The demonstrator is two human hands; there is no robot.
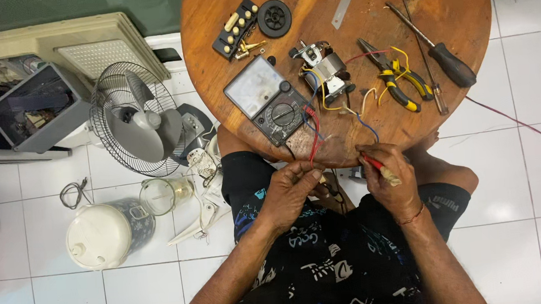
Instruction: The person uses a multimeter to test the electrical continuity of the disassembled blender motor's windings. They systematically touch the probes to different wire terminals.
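Note:
My left hand (pixel 290 192) is at the near edge of the round wooden table (pixel 451 6), fingers pinched on thin meter leads that run up to the black analog multimeter (pixel 268 99). My right hand (pixel 386 179) grips a red test probe (pixel 373 162) near the table edge. A small electric motor (pixel 326 73) with yellow, blue, red and white wires lies just beyond the meter, between both hands and the table middle.
Yellow-handled pliers (pixel 399 79), a black-handled screwdriver (pixel 441 54), a terminal block (pixel 235 29), a black wheel (pixel 274 17) and a metal strip (pixel 344 2) lie on the table. A fan (pixel 135 120), a rice cooker (pixel 108 233), a glass lid (pixel 159 194) and an open box (pixel 30 111) sit on the floor at left.

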